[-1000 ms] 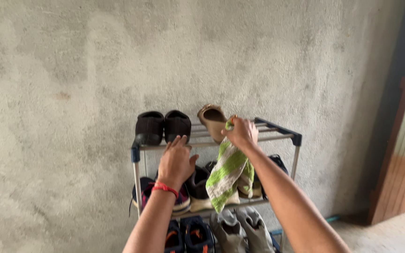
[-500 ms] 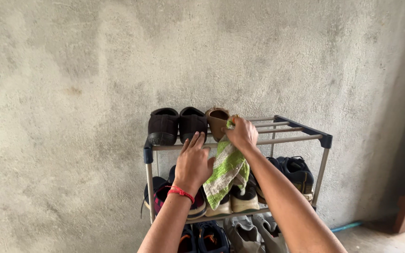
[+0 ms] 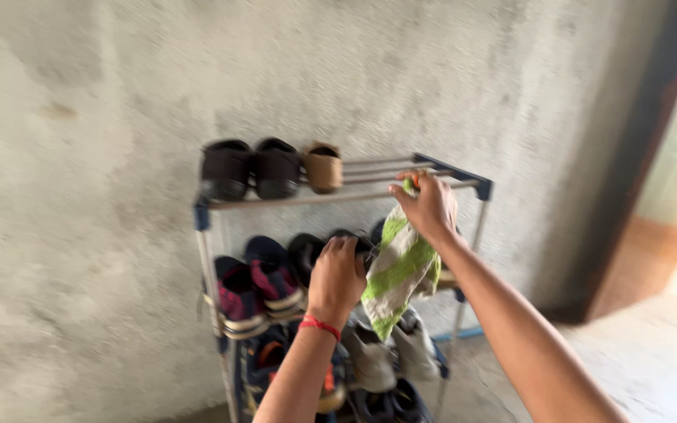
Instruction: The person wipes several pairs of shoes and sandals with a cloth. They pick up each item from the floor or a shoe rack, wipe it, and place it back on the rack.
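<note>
My right hand (image 3: 430, 205) is raised near the right end of the top rail of a metal shoe rack (image 3: 344, 196) and grips a green and white striped cloth (image 3: 398, 270) that hangs down from it. My left hand (image 3: 338, 272), with a red band at the wrist, is at the middle shelf with its fingers curled onto a dark shoe (image 3: 309, 252); the blur hides whether it grips. On the top shelf stand two black shoes (image 3: 251, 166) and one tan shoe (image 3: 323, 166).
The rack stands against a rough grey plaster wall (image 3: 119, 117). Red and blue sneakers (image 3: 256, 282) fill the middle shelf at left, grey shoes (image 3: 389, 356) sit lower down. A doorway with a dark frame (image 3: 652, 141) opens at the right, with concrete floor (image 3: 652, 368) before it.
My left hand dropped from the top rail down to the middle shelf onto a dark shoe. My right hand with the cloth moved right along the top rail. The tan shoe now stands beside the black pair.
</note>
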